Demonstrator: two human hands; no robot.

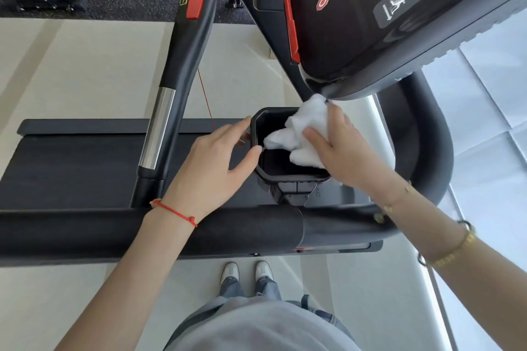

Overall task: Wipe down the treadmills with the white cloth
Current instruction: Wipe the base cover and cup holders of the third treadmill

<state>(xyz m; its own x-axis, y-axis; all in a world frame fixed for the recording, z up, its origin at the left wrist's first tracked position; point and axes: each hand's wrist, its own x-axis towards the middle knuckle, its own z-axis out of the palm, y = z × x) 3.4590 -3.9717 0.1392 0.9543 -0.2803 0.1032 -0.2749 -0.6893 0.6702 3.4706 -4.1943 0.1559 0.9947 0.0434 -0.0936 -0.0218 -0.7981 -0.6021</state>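
Console (379,8) icons only; no legible wording.

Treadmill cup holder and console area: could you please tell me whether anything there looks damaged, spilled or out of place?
Nothing stands out. The right hand holds the white cloth in the black cup holder, the left hand steadies its rim, and the console looks intact, with no spills visible.
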